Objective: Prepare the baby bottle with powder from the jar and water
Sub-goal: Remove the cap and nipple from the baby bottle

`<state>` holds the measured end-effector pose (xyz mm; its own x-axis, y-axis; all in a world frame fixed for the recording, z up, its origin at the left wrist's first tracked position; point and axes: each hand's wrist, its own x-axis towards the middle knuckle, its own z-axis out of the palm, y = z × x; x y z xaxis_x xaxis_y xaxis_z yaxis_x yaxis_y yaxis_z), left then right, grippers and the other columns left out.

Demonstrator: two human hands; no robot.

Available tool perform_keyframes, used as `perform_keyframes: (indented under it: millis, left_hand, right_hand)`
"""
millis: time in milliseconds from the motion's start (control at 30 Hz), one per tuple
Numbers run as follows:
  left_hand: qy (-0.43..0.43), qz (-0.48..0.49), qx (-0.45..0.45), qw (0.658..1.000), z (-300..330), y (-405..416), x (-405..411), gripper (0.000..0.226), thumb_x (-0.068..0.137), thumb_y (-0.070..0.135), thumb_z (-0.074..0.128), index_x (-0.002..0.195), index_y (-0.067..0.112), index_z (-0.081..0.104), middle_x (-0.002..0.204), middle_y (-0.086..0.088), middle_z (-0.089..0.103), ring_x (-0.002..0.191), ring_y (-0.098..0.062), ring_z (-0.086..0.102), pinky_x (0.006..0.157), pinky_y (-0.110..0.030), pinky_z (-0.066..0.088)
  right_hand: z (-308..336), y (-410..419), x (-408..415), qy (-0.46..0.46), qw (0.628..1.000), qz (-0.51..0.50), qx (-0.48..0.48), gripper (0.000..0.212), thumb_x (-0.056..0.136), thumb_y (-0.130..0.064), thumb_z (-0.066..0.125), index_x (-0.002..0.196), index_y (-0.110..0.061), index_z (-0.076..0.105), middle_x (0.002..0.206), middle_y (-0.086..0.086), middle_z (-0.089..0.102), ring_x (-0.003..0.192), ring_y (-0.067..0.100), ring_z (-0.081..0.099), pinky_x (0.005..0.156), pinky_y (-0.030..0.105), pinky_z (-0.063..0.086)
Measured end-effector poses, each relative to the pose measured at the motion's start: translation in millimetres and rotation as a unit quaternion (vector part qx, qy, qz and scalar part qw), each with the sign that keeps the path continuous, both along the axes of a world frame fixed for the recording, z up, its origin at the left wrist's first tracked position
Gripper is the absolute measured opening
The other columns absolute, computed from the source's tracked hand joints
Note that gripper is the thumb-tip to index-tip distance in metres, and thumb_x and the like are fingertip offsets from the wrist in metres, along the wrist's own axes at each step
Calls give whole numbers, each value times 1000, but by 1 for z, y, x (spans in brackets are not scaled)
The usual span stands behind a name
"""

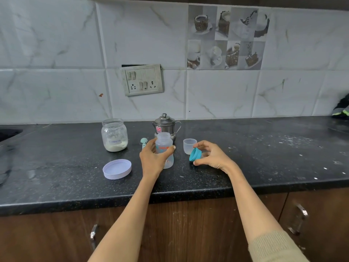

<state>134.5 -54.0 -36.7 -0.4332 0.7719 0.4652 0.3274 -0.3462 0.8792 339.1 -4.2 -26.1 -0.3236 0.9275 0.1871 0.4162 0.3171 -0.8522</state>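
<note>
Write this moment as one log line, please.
left hand: holds open bottle | right hand: holds teal cap | jar: open, lid on counter

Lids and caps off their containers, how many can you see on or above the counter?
3: the lilac jar lid lying on the counter front left, the clear cap standing behind the right hand, and the teal bottle collar pinched in that hand.

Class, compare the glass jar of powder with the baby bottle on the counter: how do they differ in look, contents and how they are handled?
The jar is wide and squat; the baby bottle is narrower and taller. The jar holds pale powder at its bottom; no powder shows in the bottle. The jar stands untouched, while the left hand grips the bottle. The jar bears a handwritten label; the bottle has printed markings. Both are see-through, upright and open on the countertop.
</note>
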Motion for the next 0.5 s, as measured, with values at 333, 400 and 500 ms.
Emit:
perform_keyframes:
  millis: [333,400,500]
  left_hand:
    - [-14,12,-17,1000,1,-2,2,55,65,32,83,112,12,63,107,0,68,94,-11,62,65,-8,44]
    - [-17,9,-14,1000,2,-3,3,63,63,35,85,116,13,60,111,-2,67,99,-12,63,72,-10,46]
    - [-24,8,1,1000,5,-6,7,94,58,42,87,137,15,43,136,-2,53,123,-15,51,98,-22,41]
  right_hand:
    - [3,-2,6,32,999,16,7,57,64,-18,85,113,-27,58,117,-1,59,105,17,59,84,27,51]
    - [4,-3,8,42,999,11,9,55,63,-19,86,111,-27,60,114,0,62,101,18,62,78,26,54]
    - [15,-5,8,49,998,10,24,49,63,-20,85,105,-27,62,111,1,64,98,19,65,72,23,54]
